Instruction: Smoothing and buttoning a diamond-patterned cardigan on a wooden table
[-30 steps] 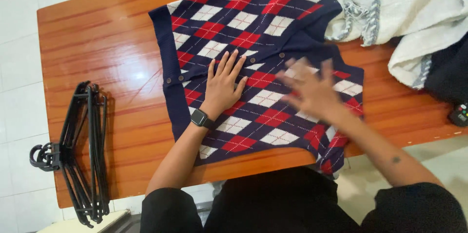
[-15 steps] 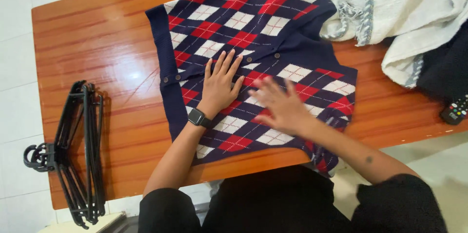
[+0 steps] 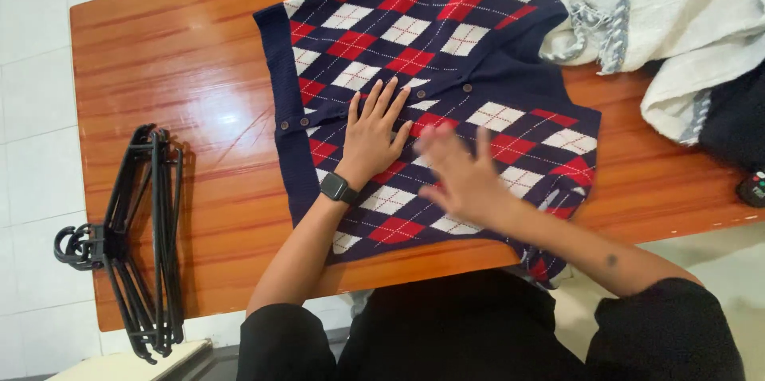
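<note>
A navy argyle knit vest (image 3: pixel 446 38) with red and white diamonds lies flat on a glossy wooden table (image 3: pixel 183 86), its button band running across the middle. My left hand (image 3: pixel 373 135), with a black watch on the wrist, rests palm down on the vest near the buttons, fingers spread. My right hand (image 3: pixel 462 174) lies flat on the vest just to the right of it, blurred with motion, fingers apart. Neither hand grips anything.
A stack of black plastic hangers (image 3: pixel 139 241) lies at the table's left end. A white garment with grey trim (image 3: pixel 661 6) is heaped at the back right, dark cloth (image 3: pixel 737 114) beside it. A remote control (image 3: pixel 753 188) sits at the right edge.
My right hand has slid leftward across the vest, from its right part toward the left hand. My left hand has stayed pressed in place.
</note>
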